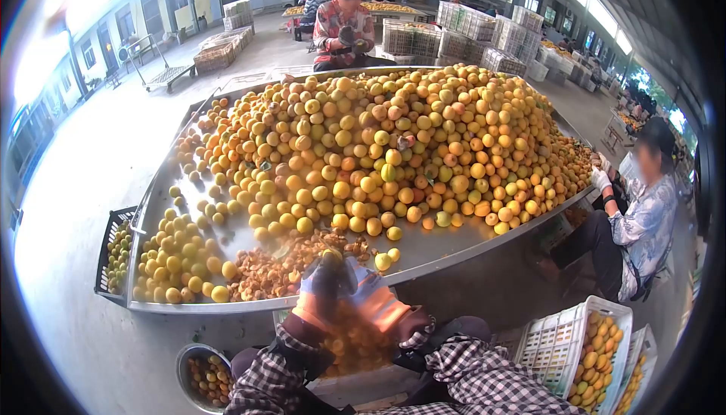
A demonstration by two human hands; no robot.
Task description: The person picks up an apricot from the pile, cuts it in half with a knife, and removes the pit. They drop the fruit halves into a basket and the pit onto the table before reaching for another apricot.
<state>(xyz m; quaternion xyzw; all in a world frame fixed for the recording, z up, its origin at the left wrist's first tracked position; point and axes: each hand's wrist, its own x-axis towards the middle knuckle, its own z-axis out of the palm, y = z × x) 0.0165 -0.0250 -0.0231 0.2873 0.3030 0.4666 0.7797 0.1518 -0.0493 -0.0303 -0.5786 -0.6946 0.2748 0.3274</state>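
Note:
A large heap of yellow-orange fruit (378,142) covers a metal table (435,252). Both of my gloved hands meet at the near edge, in front of a pile of brown pieces (268,270). My left hand (321,290), in a dark and orange glove, has its fingers drawn together; motion blur hides what they hold. My right hand (370,294), in a blue-grey and orange glove, is pressed close beside it, its fingertips blurred. Below my hands more orange-brown pieces (355,343) lie in a container. Two yellow fruits (383,261) rest just right of my hands.
A black crate (115,256) of green fruit stands left, a round bucket (204,373) lower left. White crates (556,343) of fruit stand lower right. One person (344,25) sits across the table, another (646,211) at the right. Stacked crates (469,25) stand behind.

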